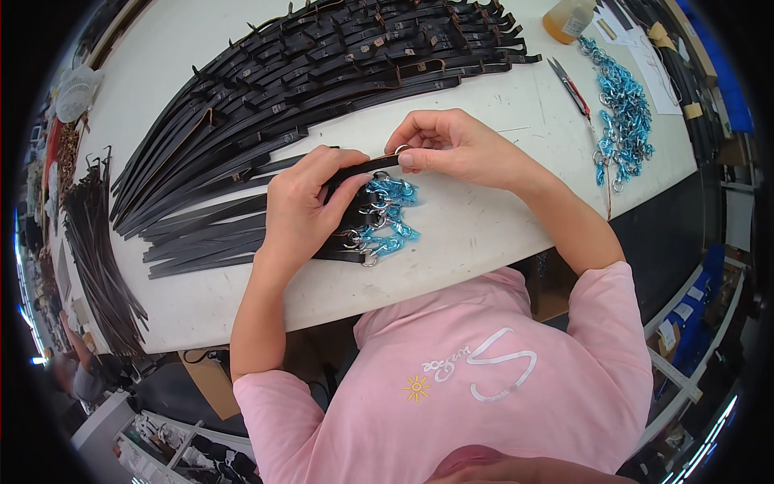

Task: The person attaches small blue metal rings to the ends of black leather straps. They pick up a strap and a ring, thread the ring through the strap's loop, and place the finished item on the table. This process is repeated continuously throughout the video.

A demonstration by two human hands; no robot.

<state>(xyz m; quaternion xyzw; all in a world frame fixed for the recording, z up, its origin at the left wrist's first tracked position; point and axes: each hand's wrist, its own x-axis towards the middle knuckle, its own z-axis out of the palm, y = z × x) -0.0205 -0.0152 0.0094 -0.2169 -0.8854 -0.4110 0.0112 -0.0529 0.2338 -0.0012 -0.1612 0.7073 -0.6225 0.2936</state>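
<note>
My left hand [310,198] is closed on a black leather strap [361,169] near its end, thumb in front and fingers behind. My right hand [451,149] pinches a small silver metal ring [401,149] at the tip of that strap between thumb and fingers. Whether the ring is threaded on the strap is hard to tell. Beneath and beside my left hand lie several finished-looking straps [210,234], their ends fitted with metal rings and hooks in blue film [387,218]. The strap's far part runs leftward behind my left hand.
A large fan of black straps with loops [322,64] covers the back of the white table [484,218]. Thin dark strips [97,250] hang at the left edge. At the right lie blue-wrapped metal hooks [625,113], red-handled snips [574,89] and a bottle of amber liquid [568,19].
</note>
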